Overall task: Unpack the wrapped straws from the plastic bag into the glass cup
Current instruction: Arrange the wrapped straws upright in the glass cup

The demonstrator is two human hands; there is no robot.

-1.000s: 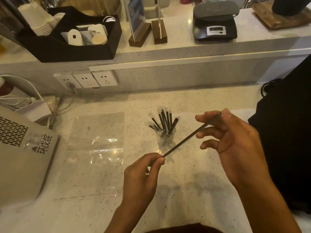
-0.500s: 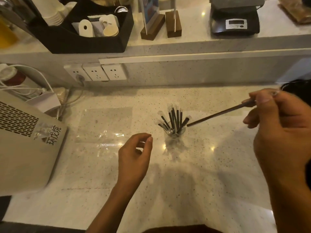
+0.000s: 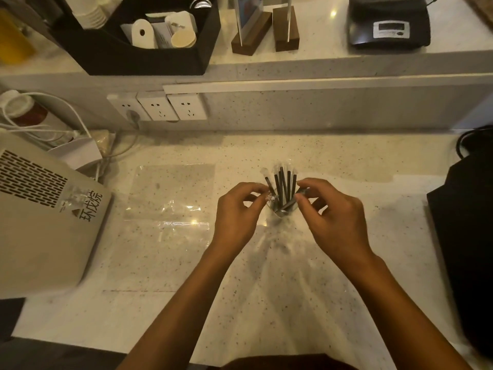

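A small glass cup (image 3: 283, 213) stands mid-counter with several black straws in clear wrappers (image 3: 282, 180) fanned upright in it. My left hand (image 3: 237, 214) is at the cup's left side, its thumb and fingertips pinching the crinkled wrapper of a straw at the rim. At the cup's right side, my right hand (image 3: 336, 217) pinches the top of another wrapped straw (image 3: 292, 202) that leans into the cup. The clear plastic bag (image 3: 170, 201) lies flat on the counter to the left, and no straws show in it.
A beige machine (image 3: 45, 217) fills the left edge, with cables and a white box behind it. Wall sockets (image 3: 160, 106) sit under a raised shelf holding a black organiser (image 3: 138, 49), wooden sign stands and a scale (image 3: 389, 25). A black bag (image 3: 464, 236) lies at right.
My right hand has carried the straw from the right down into the cup. My left hand, which had let go of it, has moved up to the cup's left side.
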